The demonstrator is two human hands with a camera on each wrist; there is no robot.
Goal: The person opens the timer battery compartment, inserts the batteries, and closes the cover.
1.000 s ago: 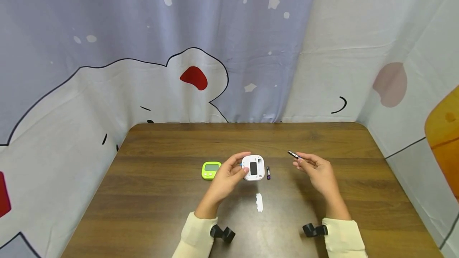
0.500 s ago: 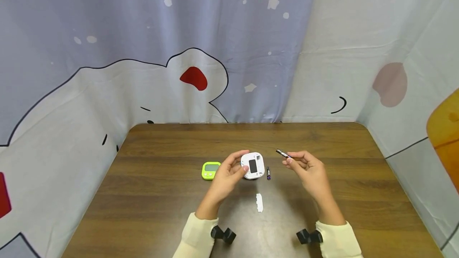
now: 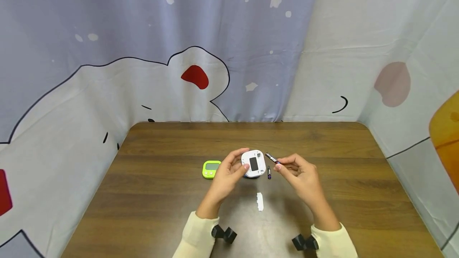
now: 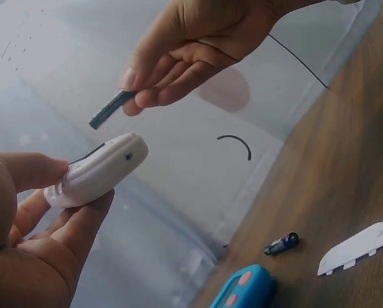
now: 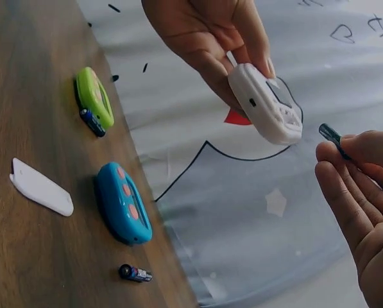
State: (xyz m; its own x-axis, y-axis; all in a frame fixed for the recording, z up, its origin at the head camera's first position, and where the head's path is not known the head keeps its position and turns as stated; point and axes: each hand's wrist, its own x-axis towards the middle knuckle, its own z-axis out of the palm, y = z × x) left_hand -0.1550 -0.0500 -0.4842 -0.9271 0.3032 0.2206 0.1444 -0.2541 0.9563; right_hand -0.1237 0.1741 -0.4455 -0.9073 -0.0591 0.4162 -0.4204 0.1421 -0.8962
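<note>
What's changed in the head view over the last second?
The right hand brought the held battery leftward, close to the white device, which the left hand shifted slightly upward. Nothing was grabbed or released. The green gadget, white cover and loose battery stayed put.

A cloth-walled tabletop nook, this: one brown wood-grain table [image 3: 154,198], and printed curtain fabric [image 3: 244,39] rising behind it and down both sides. Look at that print, lavender and white, pale stars [image 3: 275,1], bold cartoon outlines [image 3: 195,46], a red patch [image 3: 195,76], and there's an orange shape [image 3: 447,126] over on the right! Homely cloth, but it hides the room beyond, so home or studio, I can't tell from here.
</note>
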